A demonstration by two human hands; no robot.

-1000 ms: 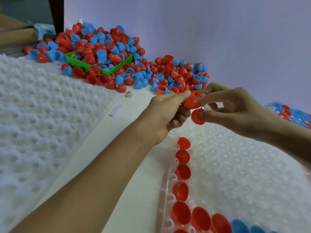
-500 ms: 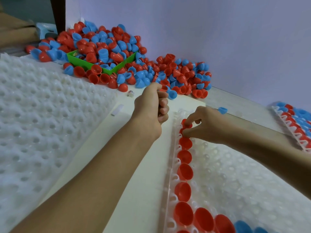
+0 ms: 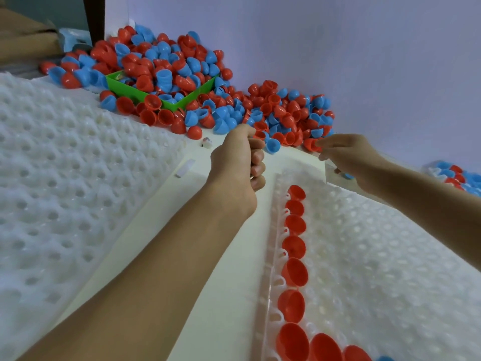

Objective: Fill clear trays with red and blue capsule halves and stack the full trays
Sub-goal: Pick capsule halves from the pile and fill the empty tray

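Pale lilac wall (image 3: 364, 48) closes the back of the scene, and a cream-white surface (image 3: 213, 295) runs up to it, so the loose stock has been heaped into the angle where it cannot roll away. That heap of red and blue capsule halves (image 3: 182, 82) spills over a green bin (image 3: 179, 102), with a second spread (image 3: 291, 115) lying just beyond the person's reach, probably to keep picks short. On the right lies the clear tray (image 3: 377, 256) being filled; a column of red halves (image 3: 294, 246) sits open side up along its left edge, and a few more, with a glimpse of blue, show at its near corner, while most pockets look unfilled, so the task seems early for this tray. The left hand (image 3: 234, 162) hovers above the bare surface beside the tray's far corner, its fingers (image 3: 256, 162) curled into a fist; whether it hides spare halves cannot be told. The right hand (image 3: 348, 157) is stretched to the edge of the spread, fingertips (image 3: 321, 145) drawn together against a red half (image 3: 311, 144), apparently pinching it for the next pocket. A stack of empty trays (image 3: 65, 191) waits on the left, and a filled tray (image 3: 458, 175) lies far right. A small white strip (image 3: 185, 168) lies on the surface.
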